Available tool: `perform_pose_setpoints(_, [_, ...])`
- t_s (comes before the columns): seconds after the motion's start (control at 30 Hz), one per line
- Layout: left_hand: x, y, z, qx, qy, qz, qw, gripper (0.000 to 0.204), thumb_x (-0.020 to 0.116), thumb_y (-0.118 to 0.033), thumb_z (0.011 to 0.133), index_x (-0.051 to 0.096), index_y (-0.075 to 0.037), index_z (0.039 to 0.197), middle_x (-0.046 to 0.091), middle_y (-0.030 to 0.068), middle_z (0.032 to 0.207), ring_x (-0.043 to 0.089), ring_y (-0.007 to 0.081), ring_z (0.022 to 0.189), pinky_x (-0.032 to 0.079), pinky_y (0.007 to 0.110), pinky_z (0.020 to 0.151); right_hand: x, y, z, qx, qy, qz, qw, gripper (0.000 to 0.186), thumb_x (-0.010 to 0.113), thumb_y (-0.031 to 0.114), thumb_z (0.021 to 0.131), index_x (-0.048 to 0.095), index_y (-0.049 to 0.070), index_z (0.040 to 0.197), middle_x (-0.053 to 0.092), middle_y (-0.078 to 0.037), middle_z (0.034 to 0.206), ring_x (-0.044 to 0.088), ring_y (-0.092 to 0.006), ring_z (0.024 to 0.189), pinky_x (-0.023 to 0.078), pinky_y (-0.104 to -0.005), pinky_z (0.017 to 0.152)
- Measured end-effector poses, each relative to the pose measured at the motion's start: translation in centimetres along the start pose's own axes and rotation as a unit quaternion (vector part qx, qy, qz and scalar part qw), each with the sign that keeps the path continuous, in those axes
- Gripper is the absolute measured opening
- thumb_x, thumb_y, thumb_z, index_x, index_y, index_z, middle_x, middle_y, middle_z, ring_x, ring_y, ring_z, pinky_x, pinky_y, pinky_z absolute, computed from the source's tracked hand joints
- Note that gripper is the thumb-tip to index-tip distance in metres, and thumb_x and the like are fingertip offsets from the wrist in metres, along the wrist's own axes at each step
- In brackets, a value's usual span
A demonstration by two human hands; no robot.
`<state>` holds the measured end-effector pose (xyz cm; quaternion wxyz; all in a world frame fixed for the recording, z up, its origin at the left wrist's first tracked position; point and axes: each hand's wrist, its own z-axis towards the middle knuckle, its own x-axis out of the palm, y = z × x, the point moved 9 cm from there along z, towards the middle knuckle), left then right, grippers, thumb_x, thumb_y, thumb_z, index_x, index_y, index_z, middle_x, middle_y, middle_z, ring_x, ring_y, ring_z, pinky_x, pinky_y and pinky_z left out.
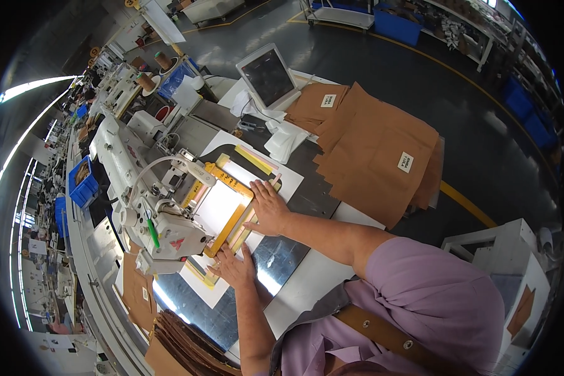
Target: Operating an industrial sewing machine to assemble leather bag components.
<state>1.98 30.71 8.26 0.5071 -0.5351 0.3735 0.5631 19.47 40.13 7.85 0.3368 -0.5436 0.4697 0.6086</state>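
A yellow-orange rectangular frame (236,220) lies under the head of a white industrial sewing machine (160,232), with a brightly lit white sheet (218,205) inside it. My right hand (269,210) rests palm down at the frame's far right corner, fingers stretched out and thumb apart. At its near corner, my left hand (235,269) touches the edge with spread fingers, a ring on one of them. Below the frame is a larger white board (292,182) with yellow and pink strips. The machine head hides the frame's left side.
Brown cut panels (376,150) with white labels are stacked on the right of the table, beside a tablet screen (267,75) and crumpled white material (285,141). More brown pieces (182,348) lie near my left forearm. A green-handled tool (151,232) is on the machine.
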Motion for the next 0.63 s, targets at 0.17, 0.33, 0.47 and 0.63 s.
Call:
perform_pose_setpoints(0.17, [-0.4,0.5,-0.4,-0.029,-0.013,-0.020,0.999,0.082,0.046,-0.061,0.097,0.045,0.002,0.151,0.038,0.0215,0.160,0.030,0.0361,0.152,-0.001,0.063,0.123,-1.0,-0.7,-0.8,0.042,-0.053,-0.004,0.998,0.100,0.036,0.070,0.099,0.025,-0.012,0.156,0.016,-0.026,0.168,0.005,-0.0370,0.158,-0.001,-0.0520,0.128])
perform_pose_setpoints(0.33, [0.3,3.7,-2.4,-0.114,-0.020,0.015,0.993,0.085,0.045,-0.061,0.099,0.038,0.003,0.154,0.032,0.0215,0.164,0.021,0.0358,0.156,0.000,0.062,0.123,0.2,-0.8,-2.5,0.038,-0.025,-0.002,0.999,0.097,0.035,0.067,0.100,0.017,-0.008,0.159,0.012,-0.024,0.169,0.004,-0.0363,0.159,0.000,-0.0530,0.127])
perform_pose_setpoints(0.47, [-0.3,5.2,-6.2,-0.100,-0.012,-0.008,0.995,0.085,0.045,-0.059,0.100,0.031,0.002,0.158,0.026,0.0215,0.167,0.017,0.0362,0.157,0.002,0.062,0.123,0.9,-1.8,-5.4,0.019,-0.007,-0.037,0.999,0.093,0.032,0.065,0.102,0.015,-0.005,0.161,0.011,-0.020,0.171,0.005,-0.0344,0.159,0.003,-0.0540,0.127])
perform_pose_setpoints(0.63, [-0.2,7.0,-12.3,-0.019,0.041,-0.016,0.999,0.096,0.050,-0.064,0.096,0.023,0.001,0.161,0.019,0.0203,0.169,0.013,0.0411,0.157,0.003,0.064,0.123,1.7,-2.9,-8.7,-0.012,0.018,-0.040,0.999,0.094,0.030,0.067,0.102,0.016,-0.004,0.161,0.011,-0.019,0.171,0.006,-0.0349,0.159,0.003,-0.0544,0.128])
